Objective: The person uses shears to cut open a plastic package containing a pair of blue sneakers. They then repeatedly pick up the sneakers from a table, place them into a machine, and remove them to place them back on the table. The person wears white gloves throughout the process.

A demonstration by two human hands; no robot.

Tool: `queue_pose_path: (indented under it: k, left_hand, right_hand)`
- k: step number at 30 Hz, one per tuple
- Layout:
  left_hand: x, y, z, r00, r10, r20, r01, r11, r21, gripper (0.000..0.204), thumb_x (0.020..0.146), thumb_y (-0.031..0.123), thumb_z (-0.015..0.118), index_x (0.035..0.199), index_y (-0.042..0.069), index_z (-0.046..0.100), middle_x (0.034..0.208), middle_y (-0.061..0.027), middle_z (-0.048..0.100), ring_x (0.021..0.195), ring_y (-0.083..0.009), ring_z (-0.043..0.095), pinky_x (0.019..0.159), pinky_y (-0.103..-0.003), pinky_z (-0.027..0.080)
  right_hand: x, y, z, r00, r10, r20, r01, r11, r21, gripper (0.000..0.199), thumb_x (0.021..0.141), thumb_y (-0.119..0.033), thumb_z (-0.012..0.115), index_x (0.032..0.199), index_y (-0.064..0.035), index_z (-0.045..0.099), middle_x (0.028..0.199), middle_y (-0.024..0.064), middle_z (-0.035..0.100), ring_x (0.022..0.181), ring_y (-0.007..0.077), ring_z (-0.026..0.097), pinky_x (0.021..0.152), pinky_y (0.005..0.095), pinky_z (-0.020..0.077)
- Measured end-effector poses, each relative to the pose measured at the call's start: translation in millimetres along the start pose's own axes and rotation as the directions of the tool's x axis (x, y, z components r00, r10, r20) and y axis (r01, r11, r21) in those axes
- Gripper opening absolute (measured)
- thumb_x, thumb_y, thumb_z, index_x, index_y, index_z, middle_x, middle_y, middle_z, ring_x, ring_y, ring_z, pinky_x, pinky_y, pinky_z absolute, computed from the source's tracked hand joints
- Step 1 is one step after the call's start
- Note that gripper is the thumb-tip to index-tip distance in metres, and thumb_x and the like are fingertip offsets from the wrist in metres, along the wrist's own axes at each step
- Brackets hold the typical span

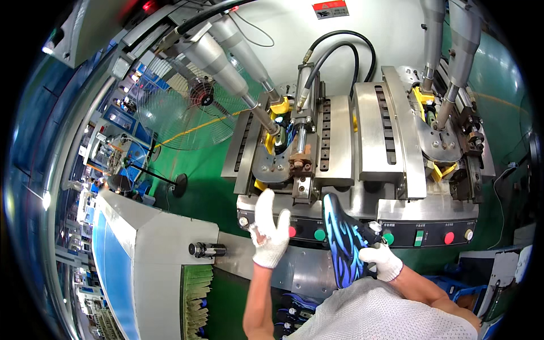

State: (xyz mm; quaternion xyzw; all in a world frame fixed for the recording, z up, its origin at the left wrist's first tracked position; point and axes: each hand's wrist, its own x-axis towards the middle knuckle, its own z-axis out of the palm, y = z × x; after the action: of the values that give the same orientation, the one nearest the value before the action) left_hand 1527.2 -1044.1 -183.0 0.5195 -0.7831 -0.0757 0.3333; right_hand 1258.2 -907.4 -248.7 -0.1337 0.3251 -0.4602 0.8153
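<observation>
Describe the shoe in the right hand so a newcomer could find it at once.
Start at the big steel press with two stations, then drop to its black control strip of red and green buttons. In front of it the gloved right hand grips a shoe, the only glossy blue-and-black flame-patterned thing there.

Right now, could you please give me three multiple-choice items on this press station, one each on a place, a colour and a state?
1. Where is the shoe?
A. in the right hand, in front of the control panel
B. on the floor by the fan
C. on top of the grey cabinet

2. What colour are both gloves?
A. black
B. white
C. orange

3. How is the left hand?
A. closed around a hose
B. open, fingers spread, holding nothing
C. gripping the shoe

Answers: 1 A, the gloved right hand grips the blue and black shoe before the panel. 2 B, both gloves show white. 3 B, the spread fingers are raised near the panel, empty.
</observation>
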Motion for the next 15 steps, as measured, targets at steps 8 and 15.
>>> queue_pose_path:
  k: [8, 15]
  left_hand:
    - [135, -133, 90, 0.975, 0.071, 0.211, -0.091, 0.992, 0.083, 0.051, 0.098, 0.018, 0.06, 0.142, -0.002, 0.047, 0.14, -0.0285, 0.052, 0.129, -0.0428, 0.052, 0.108, -0.045, 0.044]
    - [211, -182, 189, 0.98, -0.117, 0.161, 0.093, 0.985, 0.148, 0.075, 0.093, 0.031, 0.067, 0.152, -0.002, 0.036, 0.147, -0.0316, 0.046, 0.137, -0.046, 0.044, 0.114, -0.046, 0.038]
  right_hand:
    - [-11, -46, 18, 0.979, -0.179, 0.095, 0.165, 0.977, 0.133, 0.075, 0.082, -0.021, 0.079, 0.143, 0.0077, 0.047, 0.129, 0.0283, 0.064, 0.117, 0.0407, 0.066, 0.098, 0.0512, 0.058]
    - [-28, -55, 6, 0.965, -0.216, -0.147, 0.227, 0.972, 0.065, 0.084, 0.079, -0.022, 0.084, 0.145, 0.0072, 0.042, 0.128, 0.0308, 0.063, 0.116, 0.0404, 0.067, 0.097, 0.0547, 0.0582]
